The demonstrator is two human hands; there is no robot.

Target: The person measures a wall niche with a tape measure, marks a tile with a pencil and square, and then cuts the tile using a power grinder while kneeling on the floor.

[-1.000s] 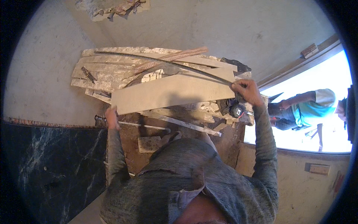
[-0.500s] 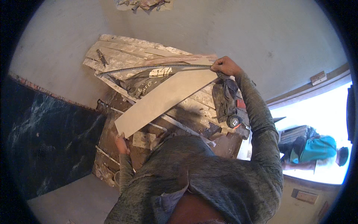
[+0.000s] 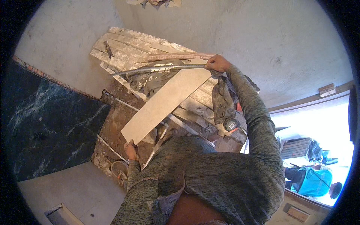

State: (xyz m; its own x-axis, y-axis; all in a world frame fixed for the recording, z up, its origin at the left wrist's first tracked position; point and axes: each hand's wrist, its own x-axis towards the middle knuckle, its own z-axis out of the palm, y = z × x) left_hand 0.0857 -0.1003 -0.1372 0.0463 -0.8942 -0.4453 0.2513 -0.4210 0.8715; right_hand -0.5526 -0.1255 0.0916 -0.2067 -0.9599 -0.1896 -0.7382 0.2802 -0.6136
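Clearly, a panel grasped at both ends

By the left hand, the lower end of the pale panel is pinched, clear of the plank bench. By the right hand, fingers bent, its upper end is grasped over the bench; the end of a dark rod is met there, though whether it too is gripped cannot be told. Both ends are best carried evenly, without twist, as so long and thin a piece might snap. The far edge is crowded by a dark cloth; on the near side, a black bundle and a tape measure could be knocked. Farther off, a small tool, a bucket and a person in turquoise are seen.
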